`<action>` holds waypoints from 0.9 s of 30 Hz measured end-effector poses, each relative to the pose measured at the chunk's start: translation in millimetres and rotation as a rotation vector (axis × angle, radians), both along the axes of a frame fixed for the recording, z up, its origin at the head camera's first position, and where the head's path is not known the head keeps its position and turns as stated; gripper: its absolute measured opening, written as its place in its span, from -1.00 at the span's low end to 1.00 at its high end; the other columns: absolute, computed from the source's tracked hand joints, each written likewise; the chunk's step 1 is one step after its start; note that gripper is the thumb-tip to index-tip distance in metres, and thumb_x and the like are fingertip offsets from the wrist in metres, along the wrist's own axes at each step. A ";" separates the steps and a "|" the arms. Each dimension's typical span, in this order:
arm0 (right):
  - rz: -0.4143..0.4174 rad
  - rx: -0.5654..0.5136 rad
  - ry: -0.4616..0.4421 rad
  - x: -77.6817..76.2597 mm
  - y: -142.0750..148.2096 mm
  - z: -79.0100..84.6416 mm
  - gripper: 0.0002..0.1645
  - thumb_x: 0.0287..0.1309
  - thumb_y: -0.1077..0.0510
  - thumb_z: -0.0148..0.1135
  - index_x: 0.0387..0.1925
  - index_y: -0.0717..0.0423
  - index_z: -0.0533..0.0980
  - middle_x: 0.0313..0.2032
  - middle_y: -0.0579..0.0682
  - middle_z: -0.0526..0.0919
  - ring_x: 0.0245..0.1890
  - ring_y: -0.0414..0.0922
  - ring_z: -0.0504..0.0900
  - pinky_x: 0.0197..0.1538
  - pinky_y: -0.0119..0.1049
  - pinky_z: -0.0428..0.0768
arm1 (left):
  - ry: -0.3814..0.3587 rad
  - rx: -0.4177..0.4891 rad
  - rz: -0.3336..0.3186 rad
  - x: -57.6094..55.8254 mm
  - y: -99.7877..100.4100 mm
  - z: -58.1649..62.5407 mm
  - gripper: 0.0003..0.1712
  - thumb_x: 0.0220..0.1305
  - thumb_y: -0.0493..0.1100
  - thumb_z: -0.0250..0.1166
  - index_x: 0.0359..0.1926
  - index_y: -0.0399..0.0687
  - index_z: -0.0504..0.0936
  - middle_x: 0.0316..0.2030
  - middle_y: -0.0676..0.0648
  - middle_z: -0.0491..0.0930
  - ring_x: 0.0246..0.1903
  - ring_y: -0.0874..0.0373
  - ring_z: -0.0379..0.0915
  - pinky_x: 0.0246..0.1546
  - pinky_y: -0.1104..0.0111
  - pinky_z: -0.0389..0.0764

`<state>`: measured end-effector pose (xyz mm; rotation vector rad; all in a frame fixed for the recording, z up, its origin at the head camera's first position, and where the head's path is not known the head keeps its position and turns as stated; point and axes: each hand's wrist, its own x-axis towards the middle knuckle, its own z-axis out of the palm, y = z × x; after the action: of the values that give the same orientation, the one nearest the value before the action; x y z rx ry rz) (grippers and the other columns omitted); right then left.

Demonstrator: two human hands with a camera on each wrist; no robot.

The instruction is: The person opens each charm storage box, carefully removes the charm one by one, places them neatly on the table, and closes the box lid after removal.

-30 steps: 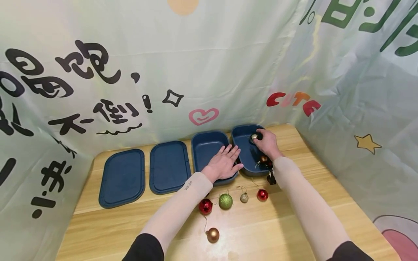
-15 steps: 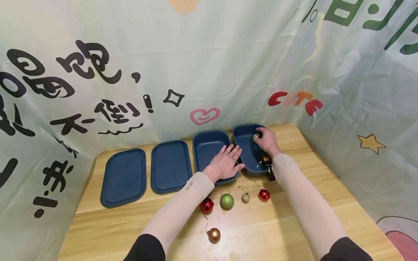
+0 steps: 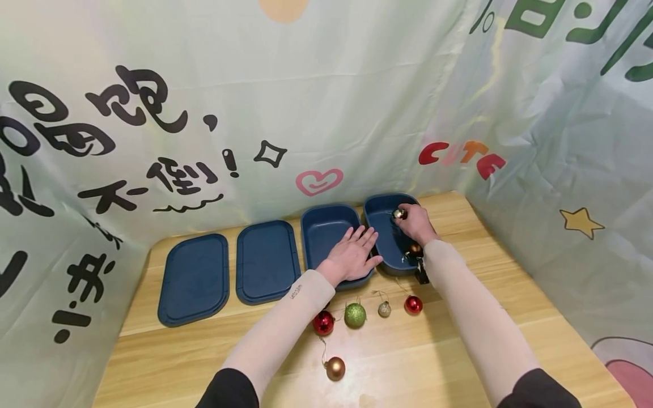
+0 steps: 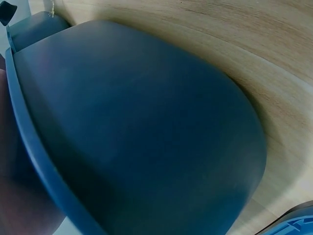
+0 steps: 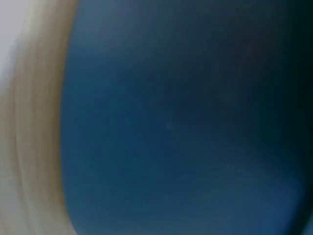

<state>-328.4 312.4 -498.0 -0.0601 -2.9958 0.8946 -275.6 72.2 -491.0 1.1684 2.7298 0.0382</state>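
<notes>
My right hand (image 3: 417, 224) reaches over the wall of the rightmost navy box (image 3: 380, 232) and pinches a shiny gold bauble (image 3: 399, 214) inside it. A copper bauble (image 3: 414, 250) lies near that box's front right corner, partly covered by my wrist. My left hand (image 3: 352, 255) lies palm down, fingers spread, across the neighbouring navy box (image 3: 326, 215), over its front right rim. The left wrist view is filled by this box's outer wall (image 4: 146, 117), with a blurred bit of hand at the left. In the right wrist view a blurred blue wall (image 5: 171, 122) hides my hand.
Two navy lids (image 3: 194, 280) (image 3: 267, 260) lie to the left. In front are a red bauble (image 3: 323, 323), a green glitter bauble (image 3: 355, 315), a small gold glitter bauble (image 3: 385, 309), another red bauble (image 3: 414, 305) and a copper bauble (image 3: 335, 368). Printed cloth (image 3: 357, 102) walls the table.
My right hand has shifted slightly within the rightmost box, and more of the gold bauble shows at its fingertips. The left hand stays in place on the box.
</notes>
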 end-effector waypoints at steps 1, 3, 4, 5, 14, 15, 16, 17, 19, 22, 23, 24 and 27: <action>0.000 -0.002 0.001 0.6 0.5 -0.5 -0.35 0.42 0.23 0.23 0.43 0.45 0.39 0.26 0.45 0.57 0.21 0.32 0.62 0.28 0.19 0.59 | -0.001 0.001 -0.001 0.1 0.2 0.1 -0.17 0.68 0.33 -0.33 0.72 0.02 -0.08 0.71 -0.04 -0.10 0.71 0.00 -0.30 0.71 0.10 -0.22; -0.001 -0.012 0.011 1.4 0.9 -1.7 -0.36 0.41 0.24 0.24 0.43 0.44 0.40 0.25 0.45 0.58 0.20 0.32 0.62 0.26 0.19 0.60 | 0.000 -0.001 -0.002 0.2 0.5 0.2 -0.17 0.68 0.33 -0.33 0.72 0.01 -0.08 0.71 -0.03 -0.11 0.71 0.00 -0.30 0.71 0.10 -0.22; -0.003 -0.020 0.018 1.8 1.0 -2.4 -0.36 0.41 0.25 0.25 0.42 0.44 0.41 0.24 0.45 0.59 0.19 0.32 0.63 0.25 0.19 0.61 | -0.001 -0.002 -0.001 0.1 0.6 0.3 -0.17 0.68 0.33 -0.33 0.72 0.02 -0.08 0.72 -0.03 -0.11 0.72 0.01 -0.31 0.71 0.10 -0.22; -0.003 -0.026 0.027 2.2 1.1 -3.3 -0.37 0.40 0.25 0.25 0.41 0.44 0.41 0.22 0.45 0.61 0.18 0.32 0.64 0.25 0.19 0.61 | 0.000 -0.004 0.000 0.0 0.6 0.3 -0.17 0.68 0.33 -0.34 0.72 0.02 -0.08 0.72 -0.03 -0.12 0.72 0.01 -0.31 0.71 0.10 -0.23; -0.015 -0.041 0.077 5.9 -0.3 -11.7 -0.41 0.35 0.25 0.33 0.34 0.41 0.48 0.15 0.42 0.66 0.13 0.31 0.66 0.26 0.20 0.59 | 0.015 0.006 0.006 0.3 1.0 -2.8 -0.17 0.68 0.33 -0.33 0.72 0.02 -0.06 0.71 -0.04 -0.09 0.71 0.00 -0.27 0.71 0.10 -0.19; -0.013 -0.035 0.074 6.4 -0.2 -12.6 -0.41 0.36 0.24 0.33 0.33 0.41 0.48 0.14 0.42 0.66 0.12 0.31 0.66 0.25 0.20 0.59 | 0.014 0.007 0.007 0.7 1.2 -3.4 -0.17 0.68 0.33 -0.33 0.72 0.02 -0.05 0.71 -0.04 -0.09 0.71 0.00 -0.27 0.71 0.10 -0.19; -0.009 -0.030 0.067 7.3 -0.3 -13.0 -0.41 0.36 0.24 0.34 0.33 0.41 0.48 0.13 0.42 0.67 0.11 0.31 0.66 0.24 0.20 0.59 | 0.012 0.006 0.006 1.3 1.4 -4.1 -0.17 0.68 0.34 -0.33 0.72 0.03 -0.06 0.71 -0.03 -0.09 0.71 0.00 -0.27 0.71 0.10 -0.19; -0.006 -0.025 0.058 8.2 -0.4 -13.2 -0.40 0.36 0.23 0.34 0.34 0.41 0.47 0.12 0.42 0.67 0.10 0.30 0.67 0.23 0.20 0.59 | 0.010 0.006 0.006 1.8 1.6 -4.5 -0.17 0.68 0.34 -0.33 0.72 0.03 -0.06 0.71 -0.03 -0.10 0.71 0.00 -0.28 0.71 0.10 -0.19; -0.006 -0.022 0.043 9.2 -0.5 -14.2 -0.39 0.35 0.21 0.36 0.34 0.40 0.47 0.11 0.42 0.68 0.08 0.30 0.68 0.22 0.19 0.60 | 0.006 0.007 0.004 2.6 2.0 -5.4 -0.17 0.68 0.33 -0.32 0.72 0.03 -0.07 0.71 -0.04 -0.10 0.71 0.01 -0.29 0.71 0.10 -0.19; 0.002 -0.015 0.041 9.4 -1.2 -14.8 -0.37 0.35 0.19 0.37 0.35 0.40 0.47 0.09 0.41 0.69 0.07 0.29 0.69 0.20 0.19 0.61 | 0.007 0.008 0.005 3.1 1.9 -4.5 -0.18 0.68 0.33 -0.31 0.72 0.02 -0.06 0.71 -0.04 -0.09 0.71 0.00 -0.29 0.71 0.10 -0.20; 0.002 -0.017 0.042 8.9 -1.6 -15.0 -0.36 0.35 0.18 0.38 0.36 0.40 0.46 0.09 0.41 0.69 0.07 0.29 0.69 0.20 0.18 0.61 | 0.009 0.010 0.007 2.8 1.7 -4.0 -0.18 0.69 0.32 -0.31 0.72 0.02 -0.06 0.71 -0.04 -0.08 0.71 0.00 -0.28 0.71 0.09 -0.19; 0.001 -0.018 0.046 8.6 -1.9 -15.1 -0.36 0.35 0.18 0.38 0.36 0.39 0.47 0.09 0.40 0.70 0.07 0.28 0.69 0.20 0.18 0.62 | 0.011 0.011 0.008 2.5 1.6 -3.6 -0.18 0.69 0.32 -0.30 0.72 0.02 -0.05 0.71 -0.04 -0.08 0.71 0.00 -0.28 0.71 0.09 -0.19; 0.001 -0.023 0.046 8.4 -1.9 -14.9 -0.35 0.36 0.18 0.37 0.37 0.39 0.45 0.10 0.40 0.70 0.07 0.27 0.70 0.19 0.17 0.63 | 0.009 0.017 0.008 1.6 0.9 -2.1 -0.18 0.69 0.31 -0.29 0.72 0.00 -0.04 0.71 -0.05 -0.08 0.71 -0.01 -0.27 0.71 0.08 -0.19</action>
<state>-320.0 310.5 -512.9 -0.0376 -2.9445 0.9170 -274.0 73.2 -493.1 1.1651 2.7475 0.0571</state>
